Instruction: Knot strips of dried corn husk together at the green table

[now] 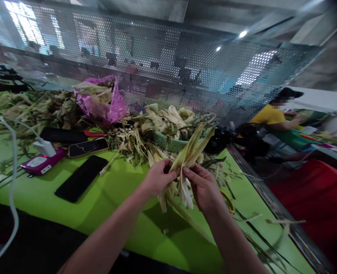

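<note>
Both hands hold one bundle of pale green and cream corn husk leaves (189, 152) above the green table (122, 190). My left hand (158, 177) is closed round the bundle's left side, thumb and fingers pinching it. My right hand (202, 186) grips the right side, fingers pressed on the leaves. The leaf tips point up and to the right; frayed ends hang below the hands.
A green basket (168, 144) heaped with husks stands behind the hands. A pink plastic bag (105, 101) of husks, loose husk piles, three phones (81, 178), a pink power bank (41, 163) with white cable lie left. A perforated metal screen runs behind. Another person in yellow (273, 116) sits far right.
</note>
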`<control>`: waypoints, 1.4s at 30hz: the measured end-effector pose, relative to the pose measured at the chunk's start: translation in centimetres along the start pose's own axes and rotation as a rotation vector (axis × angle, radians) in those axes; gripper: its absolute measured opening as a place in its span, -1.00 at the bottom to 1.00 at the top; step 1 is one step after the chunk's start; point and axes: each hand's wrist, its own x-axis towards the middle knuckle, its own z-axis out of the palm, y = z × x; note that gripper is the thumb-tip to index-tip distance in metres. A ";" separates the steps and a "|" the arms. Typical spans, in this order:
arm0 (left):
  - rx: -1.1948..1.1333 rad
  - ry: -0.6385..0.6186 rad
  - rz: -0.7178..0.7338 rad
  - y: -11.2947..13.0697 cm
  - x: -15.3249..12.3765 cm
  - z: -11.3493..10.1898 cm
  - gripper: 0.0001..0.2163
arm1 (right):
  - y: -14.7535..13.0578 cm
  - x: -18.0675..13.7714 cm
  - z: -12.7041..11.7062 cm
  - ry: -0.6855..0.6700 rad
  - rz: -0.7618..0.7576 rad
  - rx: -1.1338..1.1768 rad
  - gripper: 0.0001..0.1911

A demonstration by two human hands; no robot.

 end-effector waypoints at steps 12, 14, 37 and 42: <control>0.396 0.174 0.169 0.9 -0.9 -0.4 -0.83 | 0.1 -0.4 -0.2 0.093 -0.149 -0.092 -0.78; 0.369 0.163 0.161 0.5 -0.8 -0.4 -0.81 | 0.2 -0.4 -0.2 0.093 -0.165 -0.099 -0.79; 0.120 0.157 0.117 0.0 -0.3 -0.1 -0.77 | 0.0 -0.5 0.1 0.122 -0.161 -0.074 -0.80; 0.079 0.171 0.084 -0.4 -0.1 -0.3 -0.68 | 0.2 -0.5 -0.1 0.114 -0.171 -0.065 -0.84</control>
